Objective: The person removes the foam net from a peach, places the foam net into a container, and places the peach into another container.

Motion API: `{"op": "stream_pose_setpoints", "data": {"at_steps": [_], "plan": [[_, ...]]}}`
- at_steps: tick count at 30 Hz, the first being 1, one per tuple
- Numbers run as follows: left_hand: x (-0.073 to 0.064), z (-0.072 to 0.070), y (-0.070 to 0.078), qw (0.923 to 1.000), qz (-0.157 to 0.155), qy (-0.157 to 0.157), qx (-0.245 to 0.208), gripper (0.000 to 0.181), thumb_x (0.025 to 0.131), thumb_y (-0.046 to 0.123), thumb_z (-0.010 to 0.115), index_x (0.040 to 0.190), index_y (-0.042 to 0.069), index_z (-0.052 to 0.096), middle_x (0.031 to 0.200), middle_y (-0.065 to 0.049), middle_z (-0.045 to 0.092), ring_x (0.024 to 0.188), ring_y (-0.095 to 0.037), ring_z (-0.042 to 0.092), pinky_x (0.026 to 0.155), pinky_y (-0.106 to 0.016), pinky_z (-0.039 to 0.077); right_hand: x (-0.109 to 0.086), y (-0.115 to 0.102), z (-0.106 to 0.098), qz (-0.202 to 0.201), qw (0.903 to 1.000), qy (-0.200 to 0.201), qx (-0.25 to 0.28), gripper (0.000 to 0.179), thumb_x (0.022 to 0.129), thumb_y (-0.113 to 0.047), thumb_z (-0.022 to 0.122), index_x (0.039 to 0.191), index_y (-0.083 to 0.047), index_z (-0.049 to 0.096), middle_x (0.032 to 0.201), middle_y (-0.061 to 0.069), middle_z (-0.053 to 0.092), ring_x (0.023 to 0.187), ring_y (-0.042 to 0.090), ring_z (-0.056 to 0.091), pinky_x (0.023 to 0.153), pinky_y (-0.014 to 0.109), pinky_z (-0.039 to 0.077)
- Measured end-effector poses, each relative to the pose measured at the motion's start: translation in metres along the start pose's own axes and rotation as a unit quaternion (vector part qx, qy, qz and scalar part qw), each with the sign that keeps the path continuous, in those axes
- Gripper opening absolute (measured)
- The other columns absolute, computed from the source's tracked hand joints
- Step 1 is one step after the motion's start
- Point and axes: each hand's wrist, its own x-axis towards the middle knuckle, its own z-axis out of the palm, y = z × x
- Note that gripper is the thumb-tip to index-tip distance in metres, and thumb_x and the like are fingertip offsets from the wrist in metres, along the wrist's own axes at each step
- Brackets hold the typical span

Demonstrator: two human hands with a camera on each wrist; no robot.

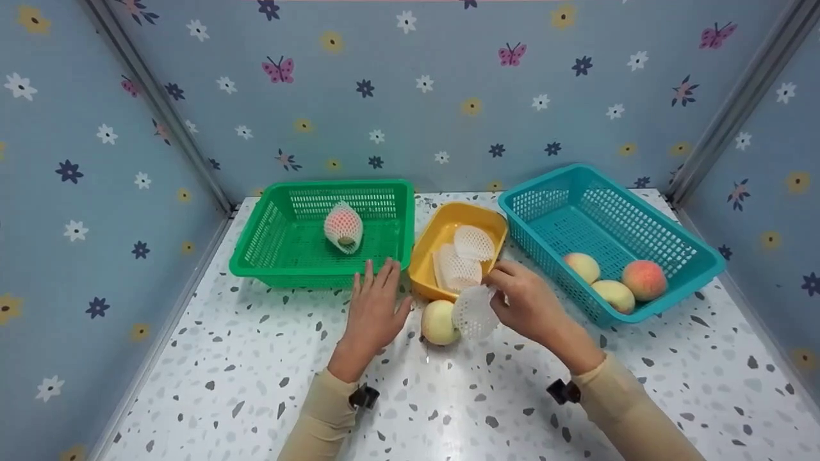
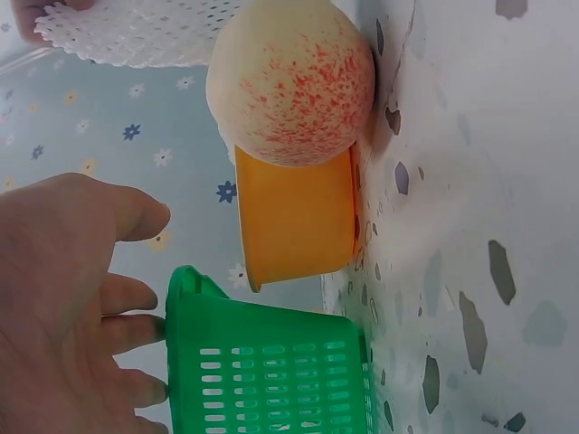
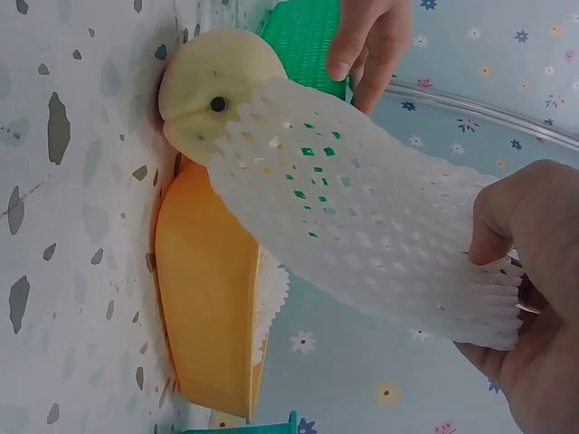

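A white foam fruit net (image 3: 362,208) is pinched at one end by my right hand (image 1: 526,301), in front of the yellow basket. Its other end hangs beside a pale peach (image 1: 439,323) that sits on the table; in the right wrist view the net overlaps the peach, and I cannot tell whether they touch. To the left of the peach is my left hand (image 1: 375,312), fingers straight and spread, holding nothing. Its fingertips are at the near rim of the green basket (image 1: 307,276). More foam nets (image 1: 460,269) lie in the yellow basket (image 1: 428,246).
In the green basket lies a peach in a foam net (image 1: 343,228). The blue basket (image 1: 544,235) at the right holds three bare peaches, one of them a redder peach (image 1: 644,280). Flower-patterned panels (image 1: 410,96) stand behind and at both sides of the speckled table (image 1: 256,384).
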Motion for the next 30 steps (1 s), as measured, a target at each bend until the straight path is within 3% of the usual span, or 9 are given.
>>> {"op": "stream_pose_setpoints", "data": {"at_steps": [19,30], "plan": [[0.0,-0.001,0.001,0.9997,-0.003,-0.022,0.009,0.064,0.098,0.04,0.055,0.15,0.008,0.036,0.155,-0.012,0.031,0.143,-0.042,0.012,0.11,-0.062,0.012,0.001,0.009,-0.012,-0.008,0.9947,0.103,0.002,0.028,0.069,0.014,0.072,0.089,-0.005,0.067,0.089,0.006,0.06,0.078,0.016,0.06,0.065,0.028,0.054],[0.0,-0.002,0.001,0.9998,0.002,-0.021,0.004,0.063,0.099,0.041,0.055,0.149,0.007,0.038,0.154,-0.013,0.032,0.143,-0.041,0.013,0.11,-0.062,0.014,0.015,0.021,-0.006,0.032,0.9907,0.131,-0.022,0.024,0.071,0.011,0.077,0.088,-0.003,0.067,0.088,0.009,0.061,0.078,0.02,0.061,0.069,0.032,0.054]]}}
